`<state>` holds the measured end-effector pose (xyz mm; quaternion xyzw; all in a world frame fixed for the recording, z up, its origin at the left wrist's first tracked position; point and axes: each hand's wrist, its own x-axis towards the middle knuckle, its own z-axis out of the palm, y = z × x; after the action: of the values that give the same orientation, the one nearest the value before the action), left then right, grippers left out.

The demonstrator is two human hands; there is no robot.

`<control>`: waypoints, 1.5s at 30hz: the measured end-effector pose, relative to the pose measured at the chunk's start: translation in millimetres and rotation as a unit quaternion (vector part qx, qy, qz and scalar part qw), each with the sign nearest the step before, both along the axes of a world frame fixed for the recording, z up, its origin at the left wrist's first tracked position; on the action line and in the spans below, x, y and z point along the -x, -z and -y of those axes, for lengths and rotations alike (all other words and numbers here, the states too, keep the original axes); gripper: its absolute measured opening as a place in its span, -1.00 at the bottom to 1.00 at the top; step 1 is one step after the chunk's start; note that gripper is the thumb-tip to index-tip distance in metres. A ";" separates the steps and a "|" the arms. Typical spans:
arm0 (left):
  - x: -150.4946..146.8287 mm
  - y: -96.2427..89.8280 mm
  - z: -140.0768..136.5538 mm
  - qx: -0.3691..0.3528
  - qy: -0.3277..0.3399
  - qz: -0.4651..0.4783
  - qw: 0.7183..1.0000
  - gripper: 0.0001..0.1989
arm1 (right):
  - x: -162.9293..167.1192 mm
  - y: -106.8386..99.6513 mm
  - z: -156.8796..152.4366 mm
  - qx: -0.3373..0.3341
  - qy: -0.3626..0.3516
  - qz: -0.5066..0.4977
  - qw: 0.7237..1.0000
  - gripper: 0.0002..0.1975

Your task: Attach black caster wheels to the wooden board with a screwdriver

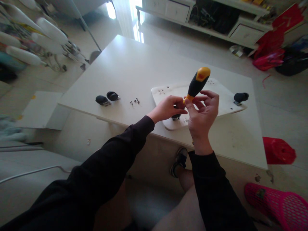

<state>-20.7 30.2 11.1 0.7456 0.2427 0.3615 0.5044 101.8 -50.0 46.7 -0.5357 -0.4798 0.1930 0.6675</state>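
Note:
A screwdriver (198,84) with a yellow and black handle tilts upward above a white board (226,99). My right hand (203,112) pinches it low, near the handle's yellow collar. Close against it, my left hand (169,109) has its fingertips curled together by the screwdriver's lower end; whether they grip the shaft or a screw is hidden. Beneath these fingers a black caster wheel (176,117) shows in part at the board's near edge. Another caster wheel (241,97) stands on the board's right corner. Some small screws (185,120) lie on the board beside my right hand.
On the white table (134,70), two loose caster wheels (102,100) sit at the left, with several screws (135,101) nearby. A red stool (279,150) and a pink basket (276,202) stand off the right end. A white cabinet (178,11) is beyond the table.

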 end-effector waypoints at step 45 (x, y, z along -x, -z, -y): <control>6.5 -8.6 19.1 -0.365 0.033 -0.279 0.888 -0.81 | -40.5 -9.0 -3.9 -0.080 0.109 -0.090 0.987 -0.57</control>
<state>-27.2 11.1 19.8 0.9548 0.1994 0.1848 0.1205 142.3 -46.1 55.7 -0.5101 -0.3703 0.1281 0.7657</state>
